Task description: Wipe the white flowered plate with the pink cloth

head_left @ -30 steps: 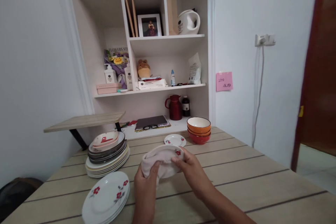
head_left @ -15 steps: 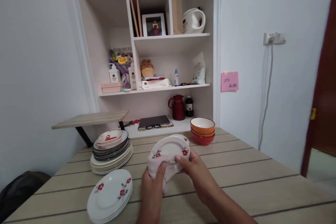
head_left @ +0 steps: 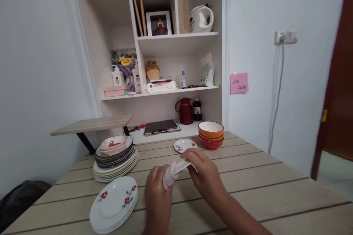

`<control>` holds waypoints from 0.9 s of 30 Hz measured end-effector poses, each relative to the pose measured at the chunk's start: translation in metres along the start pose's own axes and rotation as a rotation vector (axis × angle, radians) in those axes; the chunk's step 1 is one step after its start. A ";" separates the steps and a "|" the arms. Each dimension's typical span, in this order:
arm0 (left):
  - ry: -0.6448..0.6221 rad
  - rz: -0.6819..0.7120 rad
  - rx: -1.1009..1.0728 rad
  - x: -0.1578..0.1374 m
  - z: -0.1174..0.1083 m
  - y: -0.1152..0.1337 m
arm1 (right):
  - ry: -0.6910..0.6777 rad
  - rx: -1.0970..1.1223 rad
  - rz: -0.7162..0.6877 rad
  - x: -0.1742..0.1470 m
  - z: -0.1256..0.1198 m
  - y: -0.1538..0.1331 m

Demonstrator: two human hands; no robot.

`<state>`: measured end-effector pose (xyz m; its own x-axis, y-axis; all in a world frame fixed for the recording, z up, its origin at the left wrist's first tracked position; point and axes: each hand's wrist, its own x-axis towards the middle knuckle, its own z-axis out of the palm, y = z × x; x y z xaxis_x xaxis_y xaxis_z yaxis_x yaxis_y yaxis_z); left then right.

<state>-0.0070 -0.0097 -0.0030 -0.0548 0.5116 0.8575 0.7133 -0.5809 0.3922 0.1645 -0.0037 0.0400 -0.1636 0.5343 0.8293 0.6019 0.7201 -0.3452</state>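
Between my hands a small white plate [head_left: 182, 166] is held edge-on above the table, so its face is hidden. My left hand [head_left: 159, 191] is closed around a pale pink cloth [head_left: 170, 177] that wraps the plate's left edge. With thumb below and fingers on top, my right hand [head_left: 203, 170] grips the plate's right end. Just beyond lies a small flowered plate [head_left: 185, 145], flat on the table and partly covered by my right fingers. To the left of my left hand sits a stack of larger white plates with red flowers [head_left: 114, 203].
Behind that stack stands a taller pile of mixed plates [head_left: 116, 165] topped with pink-rimmed dishes [head_left: 113, 144]. Orange and red bowls [head_left: 211, 134] are nested at the back right. A small raised wooden shelf [head_left: 92, 124] overhangs the back left. A red jug [head_left: 186, 111] stands in the cabinet behind.
The held plate has turned from showing its flowered face to edge-on. My left hand and the cloth have moved round its left edge, and the small plate behind shows more fully.
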 end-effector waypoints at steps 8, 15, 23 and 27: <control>0.041 -0.093 -0.138 0.006 -0.003 0.007 | -0.110 0.235 0.155 0.004 -0.001 0.007; 0.057 -0.653 -0.543 0.016 0.000 0.021 | -0.166 0.888 0.515 0.001 0.012 0.006; -0.020 -0.973 -0.894 0.006 0.014 0.022 | -0.061 1.286 0.840 0.001 0.014 0.002; -0.005 -0.958 -0.832 0.005 0.011 0.017 | -0.124 1.297 0.850 -0.002 0.019 0.001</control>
<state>0.0127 -0.0105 0.0042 -0.2997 0.9470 0.1154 -0.2631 -0.1983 0.9442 0.1504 0.0038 0.0295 -0.2380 0.9541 0.1820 -0.5049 0.0386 -0.8623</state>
